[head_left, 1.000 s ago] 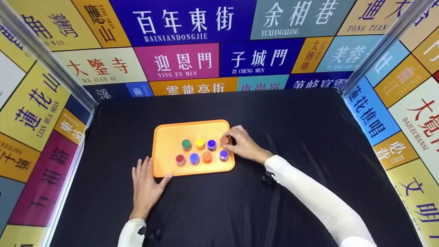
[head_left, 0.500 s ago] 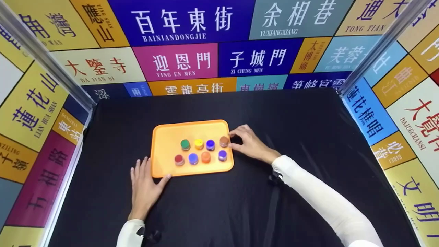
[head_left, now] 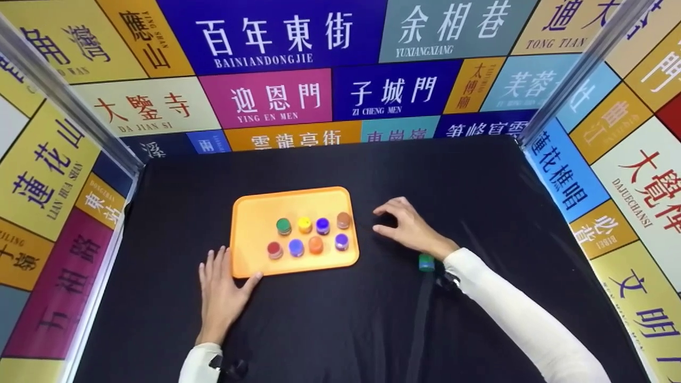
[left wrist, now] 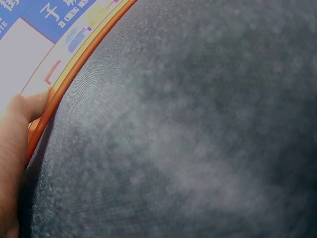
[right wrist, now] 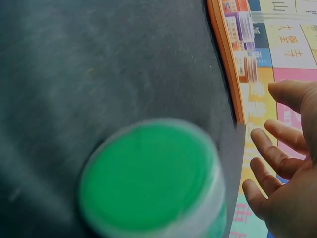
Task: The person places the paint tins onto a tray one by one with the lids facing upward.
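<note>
Several small paint jars stand in two rows on an orange tray [head_left: 250, 223]. The back row runs from a green-lidded jar [head_left: 283, 226] to a brown one [head_left: 343, 220]; a dark red one [head_left: 274, 250] starts the front row. My left hand [head_left: 218, 290] rests at the tray's near left corner, fingers straight, thumb [left wrist: 34, 105] touching the orange rim. To the right of the tray, my right hand [head_left: 407, 226] is over the black cloth, fingers loosely bent around nothing. Another green-lidded jar [right wrist: 151, 178] stands on the cloth by my right wrist, partly hidden in the head view.
A black cloth [head_left: 330, 324] covers the table, with creases [head_left: 423, 314] on the right. Colourful printed panels [head_left: 266, 37] with Chinese lettering wall in the back and both sides, joined by metal corner posts [head_left: 574, 69].
My right hand has let go of the brown jar on the tray and moved away to the right. The green-lidded jar by my right wrist has come into view. My left hand stays at the tray.
</note>
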### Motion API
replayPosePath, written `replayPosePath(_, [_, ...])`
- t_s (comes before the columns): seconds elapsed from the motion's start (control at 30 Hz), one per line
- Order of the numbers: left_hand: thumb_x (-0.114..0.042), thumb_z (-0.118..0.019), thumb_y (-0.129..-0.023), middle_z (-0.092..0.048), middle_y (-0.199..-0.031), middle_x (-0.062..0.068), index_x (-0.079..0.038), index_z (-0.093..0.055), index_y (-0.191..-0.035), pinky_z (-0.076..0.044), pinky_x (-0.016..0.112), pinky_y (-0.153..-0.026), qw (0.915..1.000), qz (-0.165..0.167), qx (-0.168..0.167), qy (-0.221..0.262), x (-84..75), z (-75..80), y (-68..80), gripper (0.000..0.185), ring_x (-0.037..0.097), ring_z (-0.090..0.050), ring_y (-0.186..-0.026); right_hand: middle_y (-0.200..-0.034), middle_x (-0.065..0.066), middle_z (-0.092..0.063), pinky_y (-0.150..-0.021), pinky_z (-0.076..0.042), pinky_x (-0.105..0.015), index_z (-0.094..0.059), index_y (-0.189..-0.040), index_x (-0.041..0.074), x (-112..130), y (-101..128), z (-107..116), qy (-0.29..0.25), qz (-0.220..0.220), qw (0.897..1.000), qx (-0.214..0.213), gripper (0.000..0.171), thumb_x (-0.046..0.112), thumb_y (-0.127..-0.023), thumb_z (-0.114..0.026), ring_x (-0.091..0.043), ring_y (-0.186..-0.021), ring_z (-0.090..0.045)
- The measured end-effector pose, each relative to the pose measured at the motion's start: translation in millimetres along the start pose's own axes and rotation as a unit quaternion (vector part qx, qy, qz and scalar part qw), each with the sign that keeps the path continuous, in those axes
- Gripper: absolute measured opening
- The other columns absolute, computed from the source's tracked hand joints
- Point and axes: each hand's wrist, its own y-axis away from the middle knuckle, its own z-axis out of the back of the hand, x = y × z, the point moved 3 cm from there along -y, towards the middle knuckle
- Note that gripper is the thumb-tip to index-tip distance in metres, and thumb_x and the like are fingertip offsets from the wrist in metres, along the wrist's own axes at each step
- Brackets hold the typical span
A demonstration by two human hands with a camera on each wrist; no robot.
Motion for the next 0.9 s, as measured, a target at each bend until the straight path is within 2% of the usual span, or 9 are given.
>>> replayPosePath(0.17, [-0.055, -0.085, -0.093, -0.040, -0.171, 0.029, 0.005, -0.042, -0.165, -0.006, 0.064, -0.136, 0.9999, 0.007, 0.008, 0.004, 0.3, 0.0, -0.1, 0.103, 0.050, -0.022, -0.165, -0.124, -0.010, -0.074, -0.113, -0.047, -0.048, -0.077, -0.128, 0.001, -10, 15, 9, -0.006, -0.009, 1.000, -0.010, 0.038, 0.023, -0.099, -0.085, -0.031, -0.126, -0.055])
replayPosePath(0.37, [-0.053, -0.086, -0.092, -0.041, -0.170, 0.029, 0.006, -0.043, -0.164, -0.006, 0.065, -0.135, 1.0000, 0.004, 0.002, 0.004, 0.4, 0.5, -0.3, 0.103, 0.051, -0.023, -0.164, -0.124, -0.008, -0.075, -0.111, -0.047, -0.048, -0.077, -0.127, 0.002, -17, 32, 13, -0.018, -0.019, 0.999, -0.019, 0.038, 0.022, -0.098, -0.087, -0.030, -0.126, -0.056])
replayPosePath(0.73, [-0.051, -0.087, -0.092, -0.040, -0.170, 0.030, 0.006, -0.043, -0.164, -0.008, 0.067, -0.135, 1.0000, 0.000, -0.004, 0.000, -1.8, 1.7, 0.5, 0.101, 0.052, -0.024, -0.163, -0.122, -0.006, -0.076, -0.109, -0.046, -0.045, -0.078, -0.124, 0.002, -19, 60, 10, -0.014, 0.008, 0.999, -0.037, 0.036, 0.019, -0.095, -0.089, -0.030, -0.126, -0.057])
replayPosePath(0.9, [-0.051, -0.086, -0.093, -0.041, -0.170, 0.030, 0.005, -0.043, -0.164, -0.008, 0.066, -0.135, 1.0000, 0.001, -0.003, 0.001, -2.2, 1.4, 0.9, 0.101, 0.052, -0.024, -0.163, -0.124, -0.006, -0.076, -0.109, -0.046, -0.038, -0.078, -0.124, 0.003, -18, 72, 9, -0.013, 0.013, 0.999, -0.044, 0.036, 0.018, -0.094, -0.089, -0.030, -0.125, -0.058])
